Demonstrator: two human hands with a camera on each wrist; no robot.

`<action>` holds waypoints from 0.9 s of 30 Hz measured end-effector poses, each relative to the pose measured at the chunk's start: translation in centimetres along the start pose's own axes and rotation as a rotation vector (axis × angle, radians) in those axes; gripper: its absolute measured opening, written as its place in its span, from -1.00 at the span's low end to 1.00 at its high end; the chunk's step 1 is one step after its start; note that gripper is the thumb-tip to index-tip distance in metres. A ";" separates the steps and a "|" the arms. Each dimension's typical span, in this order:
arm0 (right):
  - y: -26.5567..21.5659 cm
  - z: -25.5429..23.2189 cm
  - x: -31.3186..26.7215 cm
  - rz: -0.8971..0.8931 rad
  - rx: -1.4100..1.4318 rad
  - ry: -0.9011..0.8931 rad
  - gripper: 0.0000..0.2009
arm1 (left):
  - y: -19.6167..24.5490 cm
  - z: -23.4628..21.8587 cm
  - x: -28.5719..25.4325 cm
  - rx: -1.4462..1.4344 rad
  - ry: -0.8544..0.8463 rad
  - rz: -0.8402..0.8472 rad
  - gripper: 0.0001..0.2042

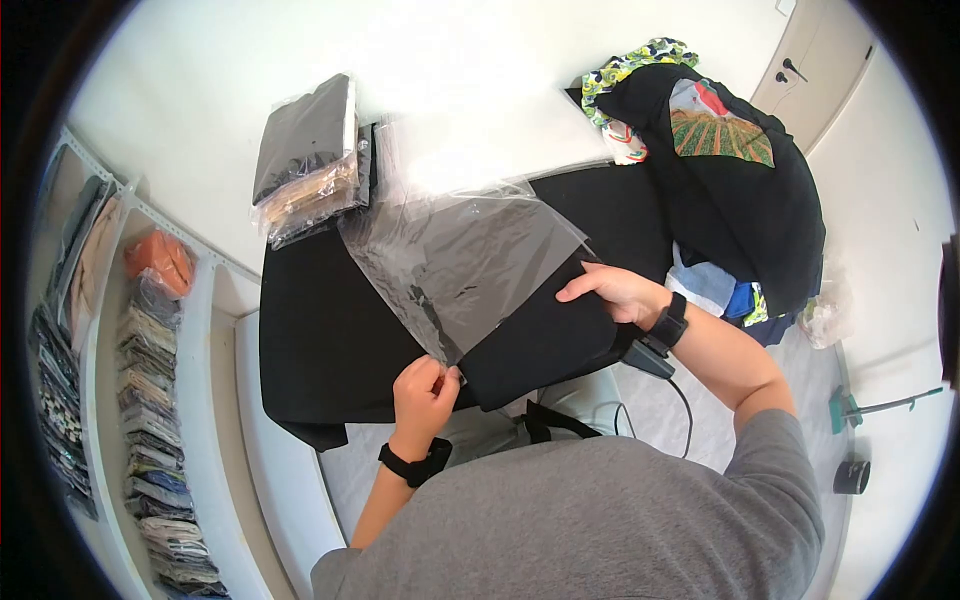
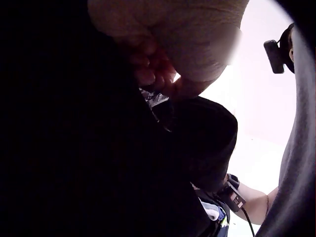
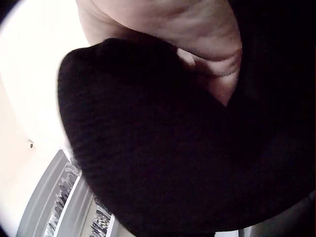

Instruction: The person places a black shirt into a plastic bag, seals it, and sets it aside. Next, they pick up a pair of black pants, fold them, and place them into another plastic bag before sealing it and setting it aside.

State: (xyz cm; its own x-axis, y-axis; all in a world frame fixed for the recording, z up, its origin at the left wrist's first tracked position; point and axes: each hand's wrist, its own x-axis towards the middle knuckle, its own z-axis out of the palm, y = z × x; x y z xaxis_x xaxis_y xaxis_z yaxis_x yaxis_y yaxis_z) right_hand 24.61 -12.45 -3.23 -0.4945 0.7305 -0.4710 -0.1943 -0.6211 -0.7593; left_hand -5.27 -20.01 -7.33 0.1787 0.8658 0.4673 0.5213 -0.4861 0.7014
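Note:
A clear plastic bag lies at a slant over part of a folded black garment at the table's near side. My left hand pinches the bag's near corner, beside the garment's left end. At the garment's right side my right hand grips the cloth, thumb on top and the other fingers mostly hidden beneath. Curled fingers of the left hand show above dark cloth in the left wrist view. Black cloth fills much of the right wrist view, below the right hand.
Bagged garments are stacked at the table's back left, beside a pile of clear bags. A heap of clothes with a black printed shirt lies at the right. Shelves of packed clothes stand left. A black cable hangs near my right forearm.

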 end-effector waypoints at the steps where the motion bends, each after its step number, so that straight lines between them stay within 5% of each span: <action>1: -0.1 0.8 0.2 0.005 0.033 0.051 -0.61 | -0.1 0.2 0.1 0.010 0.013 0.034 -0.77; 6: -0.2 1.0 2.5 0.185 0.288 -0.044 -0.77 | -0.8 0.1 -0.5 0.135 0.003 0.117 -0.85; 16: -1.1 1.8 0.9 -0.021 0.389 0.172 -0.79 | 0.7 0.9 0.0 -0.086 0.005 0.040 -0.84; 27: 0.8 0.3 -0.5 -0.101 0.487 0.344 -0.89 | 2.9 3.5 1.0 0.177 0.116 0.080 -0.77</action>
State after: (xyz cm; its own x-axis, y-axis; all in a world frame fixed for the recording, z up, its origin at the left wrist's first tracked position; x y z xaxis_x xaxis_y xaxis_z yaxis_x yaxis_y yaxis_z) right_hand 24.46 -13.40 -3.48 -0.1672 0.7921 -0.5870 -0.6316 -0.5432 -0.5532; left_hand -0.66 -20.16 -6.74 0.1332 0.8011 0.5835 0.6492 -0.5154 0.5594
